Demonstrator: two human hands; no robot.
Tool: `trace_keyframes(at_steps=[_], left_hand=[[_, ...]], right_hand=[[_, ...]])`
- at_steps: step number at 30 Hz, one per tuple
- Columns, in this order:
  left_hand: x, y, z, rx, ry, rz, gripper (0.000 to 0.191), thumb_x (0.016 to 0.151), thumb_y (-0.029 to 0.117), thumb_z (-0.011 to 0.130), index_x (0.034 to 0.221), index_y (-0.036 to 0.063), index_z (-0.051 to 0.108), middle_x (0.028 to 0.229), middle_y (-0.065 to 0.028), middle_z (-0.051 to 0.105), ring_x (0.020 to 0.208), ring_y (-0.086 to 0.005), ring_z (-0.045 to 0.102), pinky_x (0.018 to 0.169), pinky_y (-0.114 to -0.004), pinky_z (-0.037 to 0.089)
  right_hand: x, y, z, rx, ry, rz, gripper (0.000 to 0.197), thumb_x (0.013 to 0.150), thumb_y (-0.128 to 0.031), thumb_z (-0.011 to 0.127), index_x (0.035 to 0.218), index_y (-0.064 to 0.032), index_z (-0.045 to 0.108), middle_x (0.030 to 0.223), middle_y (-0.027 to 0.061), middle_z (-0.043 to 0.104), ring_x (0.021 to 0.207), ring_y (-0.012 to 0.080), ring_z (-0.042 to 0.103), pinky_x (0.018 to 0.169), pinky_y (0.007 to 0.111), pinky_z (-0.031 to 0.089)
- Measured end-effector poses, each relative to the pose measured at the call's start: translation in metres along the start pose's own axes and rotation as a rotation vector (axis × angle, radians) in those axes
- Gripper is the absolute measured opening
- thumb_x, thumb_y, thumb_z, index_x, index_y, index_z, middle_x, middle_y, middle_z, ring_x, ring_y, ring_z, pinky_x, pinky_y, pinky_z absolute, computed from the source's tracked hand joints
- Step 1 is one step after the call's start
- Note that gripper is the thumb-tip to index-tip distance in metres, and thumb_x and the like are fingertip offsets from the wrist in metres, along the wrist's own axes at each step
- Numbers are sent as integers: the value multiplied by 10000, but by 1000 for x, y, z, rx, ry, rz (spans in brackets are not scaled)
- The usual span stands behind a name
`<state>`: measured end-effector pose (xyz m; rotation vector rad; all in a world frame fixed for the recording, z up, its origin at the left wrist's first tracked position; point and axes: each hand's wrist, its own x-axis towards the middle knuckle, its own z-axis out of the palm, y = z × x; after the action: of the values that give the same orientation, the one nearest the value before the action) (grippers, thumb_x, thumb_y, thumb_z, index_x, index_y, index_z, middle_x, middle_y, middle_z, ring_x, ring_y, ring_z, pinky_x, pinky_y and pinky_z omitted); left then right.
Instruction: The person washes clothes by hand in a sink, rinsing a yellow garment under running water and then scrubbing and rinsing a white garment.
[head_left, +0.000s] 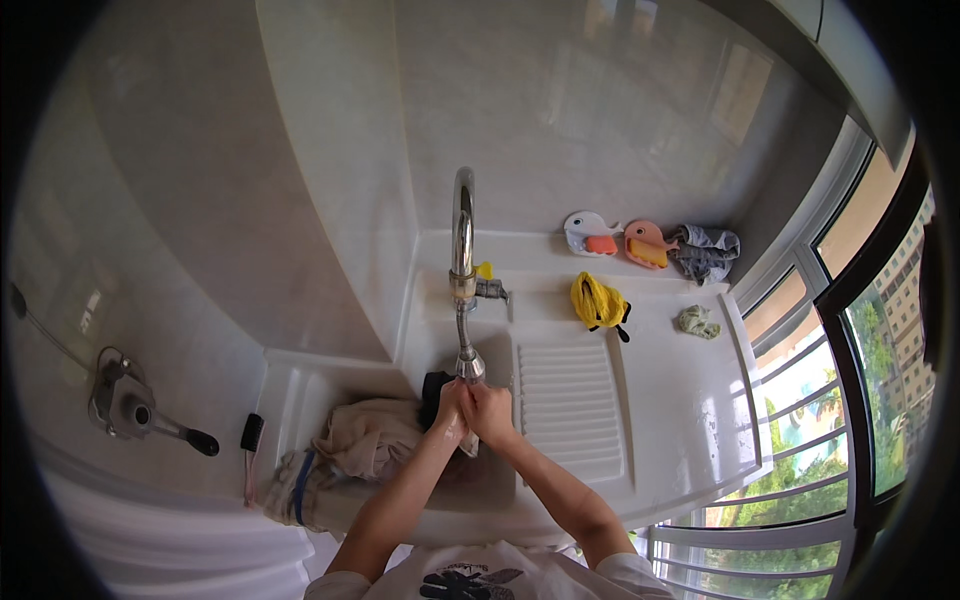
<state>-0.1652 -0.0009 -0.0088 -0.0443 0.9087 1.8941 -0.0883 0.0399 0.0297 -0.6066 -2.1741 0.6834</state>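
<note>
My left hand (451, 411) and my right hand (489, 412) are pressed together over the laundry sink (491, 491), right under the spray head of the chrome faucet (465, 217). Both look closed on a small light cloth (470, 445), whose end hangs below them; most of it is hidden by my fingers. Beige clothes (371, 435) lie in the basin beside my left forearm, with a dark cloth (435, 391) behind my left hand. The ribbed washboard (570, 409) is to the right of my right hand.
A yellow cloth (598, 301) and a small pale green cloth (699, 321) lie on the right counter. Along the back ledge are two whale-shaped soap dishes (585, 231) and a grey cloth (706, 253). A brush (252, 450) rests at the left rim, near a wall-mounted crank (139, 412).
</note>
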Motion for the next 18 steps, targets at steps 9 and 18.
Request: trace_keyframes(at_steps=[9,18], left_hand=[[-30,70,24,567,-166,18,198,908,207,453,851,59,572,760,-6,558,688,-110,540,608,-282,452],[-9,45,-54,685,156,360,231,924,191,530,1103,55,583,1031,-22,609,895,-120,553,763,-240,412]], right_hand=[[4,30,-21,548,-99,272,316,894,-325,599,1032,-44,556,839,163,633,635,340,574,592,380,470],[9,37,-6,266,1,-51,159,893,-84,538,1012,-57,641,891,80,624,876,242,586,806,314,474]])
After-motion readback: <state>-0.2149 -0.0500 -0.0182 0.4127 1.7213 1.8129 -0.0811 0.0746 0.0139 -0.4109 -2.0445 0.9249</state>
